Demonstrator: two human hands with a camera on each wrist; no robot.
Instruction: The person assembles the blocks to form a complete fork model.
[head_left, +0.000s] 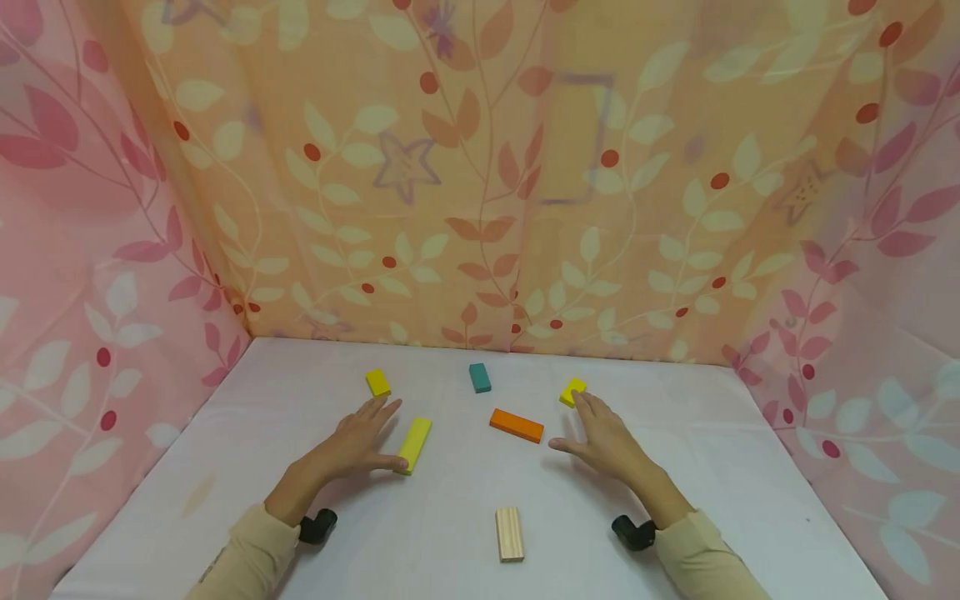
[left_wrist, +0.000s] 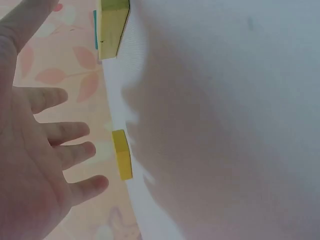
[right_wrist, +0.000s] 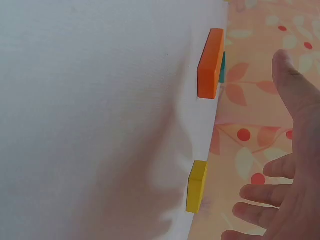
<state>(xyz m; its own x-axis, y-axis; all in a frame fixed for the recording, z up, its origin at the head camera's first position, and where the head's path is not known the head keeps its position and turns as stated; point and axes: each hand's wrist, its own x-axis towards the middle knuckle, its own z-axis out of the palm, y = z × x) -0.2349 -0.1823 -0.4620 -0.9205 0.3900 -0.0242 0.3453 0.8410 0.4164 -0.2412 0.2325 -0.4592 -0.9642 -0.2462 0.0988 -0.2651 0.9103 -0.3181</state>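
My left hand (head_left: pixel 358 440) hovers over the left side of the table with its fingers spread. Its thumb overlaps the near end of a long light-yellow block (head_left: pixel 417 442) in the head view, while the left wrist view shows nothing in the hand. A short yellow block (head_left: pixel 378 382) lies just beyond its fingertips. On the other side, my right hand (head_left: pixel 606 437) holds nothing, fingers apart. Its fingertips partly cover another short yellow block (head_left: pixel 572 390) in the head view. An orange block (head_left: pixel 517 425) lies left of its thumb.
A teal block (head_left: pixel 480 378) lies at the back middle of the white table (head_left: pixel 450 542). Near the front is a plain wooden block (head_left: pixel 509 534). Patterned curtains (head_left: pixel 480 167) enclose the back and both sides. Each wrist carries a black camera.
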